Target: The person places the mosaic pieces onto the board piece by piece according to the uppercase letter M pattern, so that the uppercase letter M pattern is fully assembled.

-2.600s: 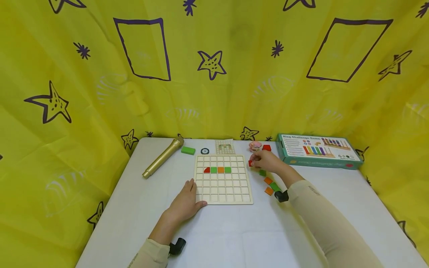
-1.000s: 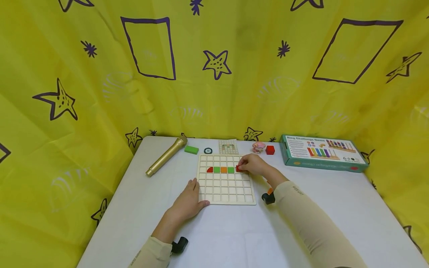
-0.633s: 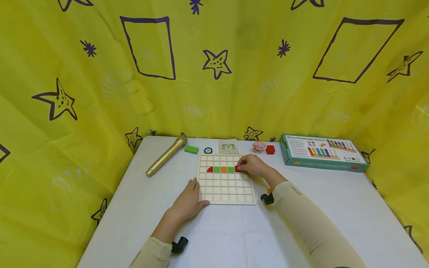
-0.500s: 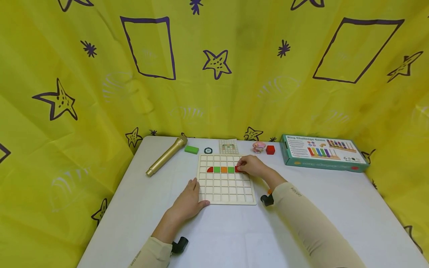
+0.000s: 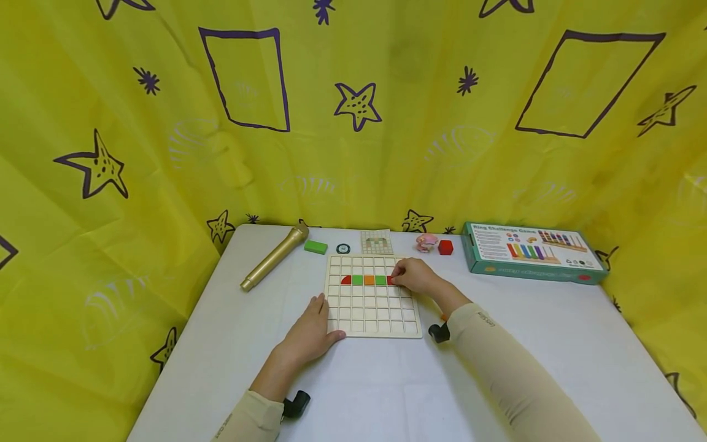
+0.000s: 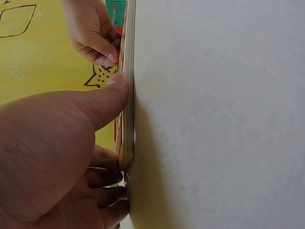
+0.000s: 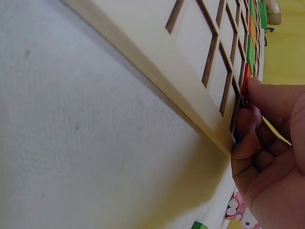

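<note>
A cream grid board [image 5: 375, 335] lies on the white table. One row holds a red rounded tile [image 5: 346, 280], a green tile [image 5: 357, 280], an orange tile [image 5: 369, 280] and a second green tile [image 5: 380, 280]. At that row's right end my right hand [image 5: 417, 276] pinches a red tile [image 7: 246, 78] between thumb and fingers, and its fingertips partly cover the tile. My left hand [image 5: 308, 331] rests at the board's near left corner. Its thumb presses the near edge and its extended fingers lie along the left side.
Behind the board are a gold microphone [image 5: 273, 258], green block [image 5: 315, 247], round chip [image 5: 343, 248], pattern card [image 5: 376, 241], pink figurine [image 5: 426, 242] and red block [image 5: 445, 247]. A game box [image 5: 533, 252] stands back right. My right forearm mostly hides loose tiles, including an orange one [image 5: 444, 317].
My right hand has carried the red tile leftward from the table beside the board to the row's right end, then settled slightly lower there. The left hand stays at its corner.
</note>
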